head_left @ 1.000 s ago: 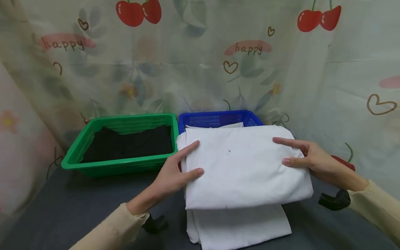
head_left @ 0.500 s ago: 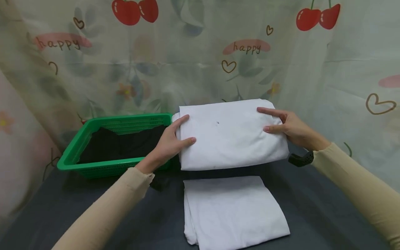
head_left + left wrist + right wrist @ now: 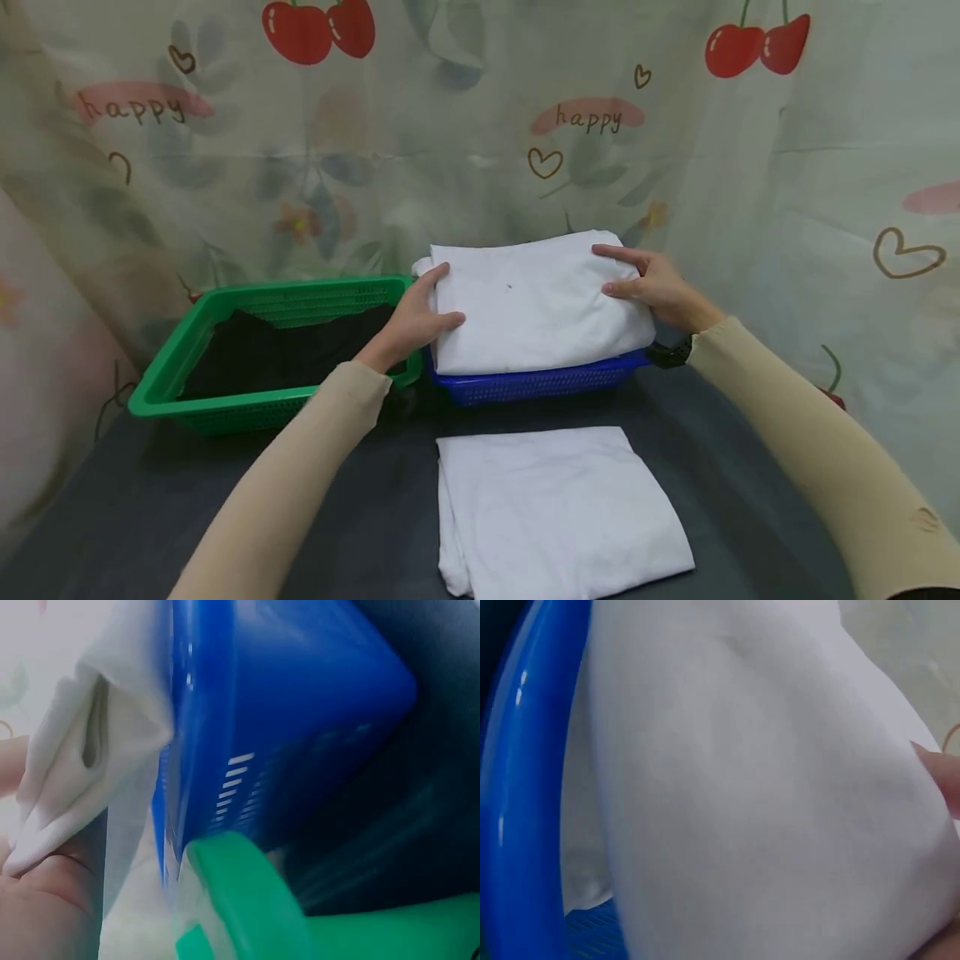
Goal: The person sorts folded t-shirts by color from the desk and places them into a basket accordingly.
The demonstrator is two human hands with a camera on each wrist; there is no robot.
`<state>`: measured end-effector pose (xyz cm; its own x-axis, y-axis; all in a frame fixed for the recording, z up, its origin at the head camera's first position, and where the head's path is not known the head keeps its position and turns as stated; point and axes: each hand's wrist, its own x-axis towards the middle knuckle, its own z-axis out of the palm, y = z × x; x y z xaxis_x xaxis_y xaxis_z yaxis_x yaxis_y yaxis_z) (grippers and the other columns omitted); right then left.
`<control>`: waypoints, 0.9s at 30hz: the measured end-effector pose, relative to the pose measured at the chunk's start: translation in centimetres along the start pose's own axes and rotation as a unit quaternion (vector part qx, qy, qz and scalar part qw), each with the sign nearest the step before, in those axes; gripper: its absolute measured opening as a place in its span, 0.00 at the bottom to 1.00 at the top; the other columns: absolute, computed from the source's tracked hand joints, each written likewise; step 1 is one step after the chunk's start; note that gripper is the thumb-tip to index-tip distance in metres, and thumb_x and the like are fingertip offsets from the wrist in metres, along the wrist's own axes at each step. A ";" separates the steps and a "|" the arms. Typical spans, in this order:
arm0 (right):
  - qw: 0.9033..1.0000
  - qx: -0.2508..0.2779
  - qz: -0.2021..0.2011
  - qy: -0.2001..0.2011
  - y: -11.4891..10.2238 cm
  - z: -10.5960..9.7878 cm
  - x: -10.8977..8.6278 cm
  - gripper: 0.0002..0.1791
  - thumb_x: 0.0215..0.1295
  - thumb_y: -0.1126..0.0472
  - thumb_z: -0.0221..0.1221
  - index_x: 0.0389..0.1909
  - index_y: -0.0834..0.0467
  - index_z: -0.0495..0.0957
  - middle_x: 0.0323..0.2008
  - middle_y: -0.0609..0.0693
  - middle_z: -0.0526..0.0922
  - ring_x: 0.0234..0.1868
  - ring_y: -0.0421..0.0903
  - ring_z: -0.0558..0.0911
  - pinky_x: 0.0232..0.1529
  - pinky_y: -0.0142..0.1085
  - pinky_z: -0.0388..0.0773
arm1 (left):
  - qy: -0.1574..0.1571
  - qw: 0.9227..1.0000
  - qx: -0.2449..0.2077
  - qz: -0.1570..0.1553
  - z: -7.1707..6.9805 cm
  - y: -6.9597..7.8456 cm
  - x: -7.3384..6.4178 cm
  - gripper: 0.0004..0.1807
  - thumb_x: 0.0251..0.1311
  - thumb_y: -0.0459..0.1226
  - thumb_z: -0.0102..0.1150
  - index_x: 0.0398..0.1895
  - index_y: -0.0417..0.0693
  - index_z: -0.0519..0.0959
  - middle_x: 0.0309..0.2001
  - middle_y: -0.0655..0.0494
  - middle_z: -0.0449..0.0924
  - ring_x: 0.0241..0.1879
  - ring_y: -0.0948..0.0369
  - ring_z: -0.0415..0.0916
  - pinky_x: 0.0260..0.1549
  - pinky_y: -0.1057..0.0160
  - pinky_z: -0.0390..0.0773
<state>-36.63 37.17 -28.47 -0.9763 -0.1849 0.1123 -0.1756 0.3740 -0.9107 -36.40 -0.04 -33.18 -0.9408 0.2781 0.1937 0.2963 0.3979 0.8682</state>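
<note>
A folded white cloth [image 3: 525, 312], perhaps a garment, is held over the blue basket [image 3: 532, 387] by both hands. My left hand [image 3: 408, 321] pinches its left edge, thumb on top; in the left wrist view the bunched fabric [image 3: 112, 742] hangs beside the basket's outer wall [image 3: 300, 682]. My right hand [image 3: 663, 287] grips the right side, thumb and one finger on top, other fingers hidden underneath. The right wrist view has the cloth [image 3: 750, 787] just inside the blue rim [image 3: 525, 787], with more white fabric [image 3: 577, 847] lower in the basket.
Left of the blue basket stands a green basket [image 3: 240, 410] with black cloth [image 3: 270, 358] inside. A second folded white cloth [image 3: 558, 508] lies on the dark table [image 3: 375, 517] in front. A printed curtain [image 3: 465, 192] hangs behind.
Both hands have carried the folded white cloth up and away from the second one, back over the blue basket, then lowered it slightly. The cloth on the table stays put.
</note>
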 end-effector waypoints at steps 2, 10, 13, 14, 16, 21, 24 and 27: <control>1.000 -0.011 -0.011 0.009 0.5 0.3 0.5 0.35 0.60 0.71 0.67 0.69 0.56 0.70 0.76 0.54 0.51 0.75 0.46 0.46 0.70 0.48 0.48 | 0.001 1.000 0.006 -0.006 0.2 -0.1 0.5 0.44 0.63 0.34 0.65 0.78 0.51 0.52 0.76 0.51 0.50 0.71 0.51 0.52 0.63 0.48 0.62; 0.989 -0.140 0.045 -0.024 1.2 0.9 1.2 0.32 0.63 0.69 0.63 0.68 0.63 0.69 0.71 0.66 0.58 0.72 0.60 0.56 0.63 0.54 0.63 | -0.061 0.994 0.045 -0.080 0.6 0.8 0.7 0.42 0.67 0.39 0.59 0.78 0.44 0.48 0.76 0.45 0.47 0.73 0.47 0.48 0.66 0.46 0.57; 0.979 -0.193 0.045 -0.040 0.9 0.8 0.7 0.30 0.64 0.68 0.62 0.67 0.67 0.69 0.67 0.70 0.63 0.68 0.65 0.62 0.59 0.56 0.68 | -0.075 0.992 0.061 -0.085 0.7 1.2 0.1 0.41 0.68 0.42 0.58 0.78 0.43 0.50 0.76 0.45 0.48 0.73 0.47 0.49 0.65 0.44 0.57; 0.978 -0.202 0.041 -0.039 0.8 0.7 0.4 0.30 0.64 0.67 0.62 0.67 0.66 0.69 0.67 0.70 0.64 0.66 0.65 0.64 0.59 0.56 0.69 | -0.073 0.992 0.059 -0.081 0.7 1.3 -0.2 0.40 0.68 0.43 0.57 0.77 0.43 0.51 0.76 0.45 0.49 0.73 0.47 0.49 0.65 0.44 0.58; 0.977 -0.211 0.028 -0.034 0.3 0.6 -0.3 0.29 0.64 0.66 0.63 0.66 0.65 0.71 0.65 0.68 0.67 0.64 0.65 0.67 0.59 0.56 0.69 | -0.067 0.994 0.047 -0.074 0.7 1.4 -0.9 0.39 0.69 0.45 0.56 0.77 0.46 0.53 0.76 0.47 0.48 0.73 0.48 0.47 0.65 0.44 0.58; 0.983 -0.176 0.002 -0.042 -1.1 0.5 -2.4 0.29 0.66 0.62 0.63 0.67 0.63 0.70 0.64 0.66 0.70 0.61 0.63 0.72 0.58 0.55 0.70 | -0.055 0.997 -0.012 -0.044 0.2 1.3 -3.0 0.36 0.70 0.46 0.55 0.77 0.49 0.56 0.76 0.51 0.48 0.72 0.49 0.51 0.64 0.46 0.62; 0.987 -0.151 -0.010 -0.049 -1.6 0.7 -3.9 0.31 0.67 0.60 0.63 0.69 0.62 0.69 0.65 0.64 0.69 0.62 0.62 0.72 0.59 0.55 0.69 | -0.049 0.998 -0.039 -0.029 -0.1 1.5 -4.3 0.35 0.70 0.46 0.55 0.76 0.50 0.57 0.75 0.50 0.53 0.70 0.48 0.57 0.62 0.48 0.65; 0.990 -0.126 -0.010 -0.055 -1.9 1.3 -5.7 0.31 0.67 0.57 0.64 0.70 0.58 0.68 0.65 0.60 0.70 0.63 0.59 0.71 0.61 0.54 0.68 | -0.046 0.997 -0.058 -0.013 0.0 2.1 -6.0 0.34 0.71 0.46 0.55 0.76 0.52 0.58 0.73 0.49 0.57 0.69 0.48 0.60 0.61 0.48 0.66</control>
<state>-30.60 36.31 -27.88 -0.9548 -0.2882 0.0732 -0.2353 0.5817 -0.7786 -30.16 -0.90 -32.47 -0.9274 0.3500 0.1318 0.2456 0.3042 0.9204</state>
